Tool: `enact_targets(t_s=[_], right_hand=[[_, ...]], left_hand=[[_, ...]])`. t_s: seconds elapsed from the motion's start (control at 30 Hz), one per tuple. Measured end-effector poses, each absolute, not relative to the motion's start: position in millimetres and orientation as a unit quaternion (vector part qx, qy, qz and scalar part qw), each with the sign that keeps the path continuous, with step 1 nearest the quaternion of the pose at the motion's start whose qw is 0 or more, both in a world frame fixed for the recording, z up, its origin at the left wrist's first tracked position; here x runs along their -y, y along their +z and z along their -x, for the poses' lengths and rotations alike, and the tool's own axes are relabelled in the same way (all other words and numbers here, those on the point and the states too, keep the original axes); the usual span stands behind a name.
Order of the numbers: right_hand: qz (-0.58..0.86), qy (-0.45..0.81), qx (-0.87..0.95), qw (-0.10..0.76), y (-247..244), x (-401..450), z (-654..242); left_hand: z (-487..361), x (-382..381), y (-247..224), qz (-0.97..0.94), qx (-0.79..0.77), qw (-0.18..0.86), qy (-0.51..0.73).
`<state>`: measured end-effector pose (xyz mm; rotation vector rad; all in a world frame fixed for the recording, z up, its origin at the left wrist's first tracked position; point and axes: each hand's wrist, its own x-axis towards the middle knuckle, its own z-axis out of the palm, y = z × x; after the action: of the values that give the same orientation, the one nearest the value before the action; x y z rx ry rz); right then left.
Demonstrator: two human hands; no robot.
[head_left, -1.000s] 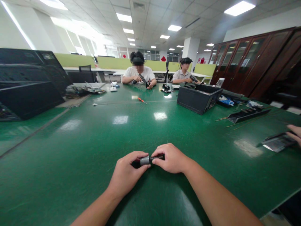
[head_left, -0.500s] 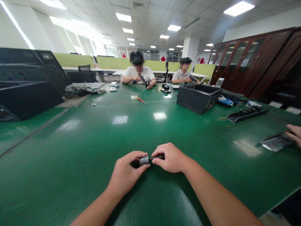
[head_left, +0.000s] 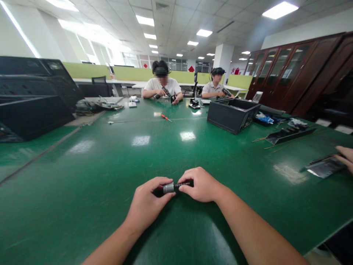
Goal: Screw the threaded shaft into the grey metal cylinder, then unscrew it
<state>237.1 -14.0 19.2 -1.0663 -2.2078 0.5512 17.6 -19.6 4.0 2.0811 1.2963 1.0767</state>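
In the head view, my left hand (head_left: 147, 200) is closed round a short silver metal cylinder (head_left: 168, 188), its fingers above and thumb below. A thin dark ridged rod (head_left: 184, 184) extends rightward from the cylinder's end. My right hand (head_left: 202, 186) pinches this rod between thumb and fingers. Both hands are just over the green table (head_left: 110, 221), close together. Whether rod and cylinder are joined cannot be made out, as fingers cover part of each.
An orange screwdriver (head_left: 166, 117) lies farther off. A black case (head_left: 234, 115) stands right of centre, larger dark cases (head_left: 33, 114) at left. Two people (head_left: 162, 86) sit opposite with power drills. At far right, another person's hand (head_left: 346, 156) touches a metal part (head_left: 325, 167).
Hardly anything differs. The cylinder and rod have shifted very slightly in my fingers, while both hands keep their grip in nearly the same place.
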Motion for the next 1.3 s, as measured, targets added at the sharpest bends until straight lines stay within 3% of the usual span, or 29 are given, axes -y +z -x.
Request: enact_targets(t_s=[1.3], right_hand=[[0.425, 0.223, 0.824, 0.301, 24.1, 14.0, -242.2]], left_hand=[[-18.7, 20.4, 7.3, -0.751, -0.471, 0.231, 0.4]])
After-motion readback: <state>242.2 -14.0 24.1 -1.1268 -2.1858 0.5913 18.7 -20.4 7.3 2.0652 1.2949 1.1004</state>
